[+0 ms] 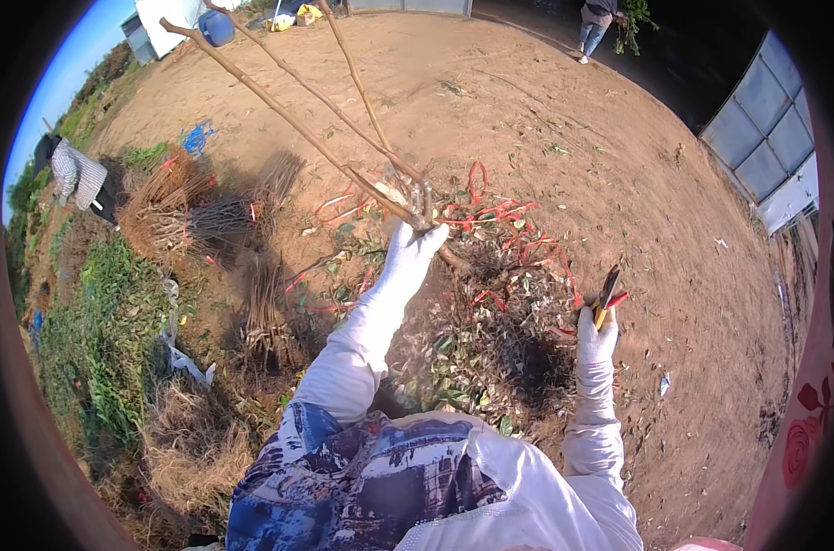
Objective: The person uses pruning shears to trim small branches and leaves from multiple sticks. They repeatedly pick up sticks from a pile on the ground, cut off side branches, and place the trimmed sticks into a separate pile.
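Observation:
In a white glove, my left hand [411, 251] grips a leafless branched sapling [300, 141] near the fork at its thick base. Several bare stems rise from that fork toward the upper left, and a short stub points down to the right. My right hand [597, 337], also gloved, holds pruning shears [604, 299] with a yellow and red handle, blades upward. The shears are well apart from the sapling. Below both hands lies a heap of dry leaves and root litter [486, 330], with red plastic ties [500, 213] tangled across its far side.
Bundled bare saplings [183, 200] lie on the left, another bundle [269, 310] nearer. Green leafy plants [103, 344] and dry roots [196, 448] line that side. One person [79, 175] bends at far left; another [596, 27] carries greenery near a dark opening. A metal gate [765, 131] stands right.

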Motion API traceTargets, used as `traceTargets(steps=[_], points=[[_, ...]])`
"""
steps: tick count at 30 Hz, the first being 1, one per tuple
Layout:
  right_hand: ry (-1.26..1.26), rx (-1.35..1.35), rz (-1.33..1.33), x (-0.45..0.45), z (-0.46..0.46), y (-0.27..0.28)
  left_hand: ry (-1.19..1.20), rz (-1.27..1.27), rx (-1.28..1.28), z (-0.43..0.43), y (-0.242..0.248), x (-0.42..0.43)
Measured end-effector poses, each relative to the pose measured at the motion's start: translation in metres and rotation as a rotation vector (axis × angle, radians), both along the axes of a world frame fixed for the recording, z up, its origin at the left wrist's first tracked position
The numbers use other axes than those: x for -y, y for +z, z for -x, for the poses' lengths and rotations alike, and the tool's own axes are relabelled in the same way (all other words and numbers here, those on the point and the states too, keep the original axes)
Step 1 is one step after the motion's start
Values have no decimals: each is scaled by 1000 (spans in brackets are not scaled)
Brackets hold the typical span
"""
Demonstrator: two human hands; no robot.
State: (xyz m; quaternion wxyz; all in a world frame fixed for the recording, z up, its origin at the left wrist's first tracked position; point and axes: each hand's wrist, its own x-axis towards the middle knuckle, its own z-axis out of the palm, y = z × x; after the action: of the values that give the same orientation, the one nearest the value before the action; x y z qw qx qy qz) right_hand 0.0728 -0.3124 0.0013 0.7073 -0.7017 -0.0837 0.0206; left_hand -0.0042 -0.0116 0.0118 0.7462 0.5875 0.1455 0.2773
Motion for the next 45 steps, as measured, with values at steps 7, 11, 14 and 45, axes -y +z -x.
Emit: traceTargets(steps=[7, 11, 14, 45], points=[[274, 845, 1047, -66, 6, 69, -10, -631, -188, -13, -10, 47], [329, 664, 1105, -76, 7, 53, 10, -713, -144, -14, -24, 56], [373, 550, 1090, -76, 9, 42, 20, -762, -181, -13, -31, 58], [40, 437, 1005, -17, -14, -29, -82, -565, -343, -11, -31, 41]])
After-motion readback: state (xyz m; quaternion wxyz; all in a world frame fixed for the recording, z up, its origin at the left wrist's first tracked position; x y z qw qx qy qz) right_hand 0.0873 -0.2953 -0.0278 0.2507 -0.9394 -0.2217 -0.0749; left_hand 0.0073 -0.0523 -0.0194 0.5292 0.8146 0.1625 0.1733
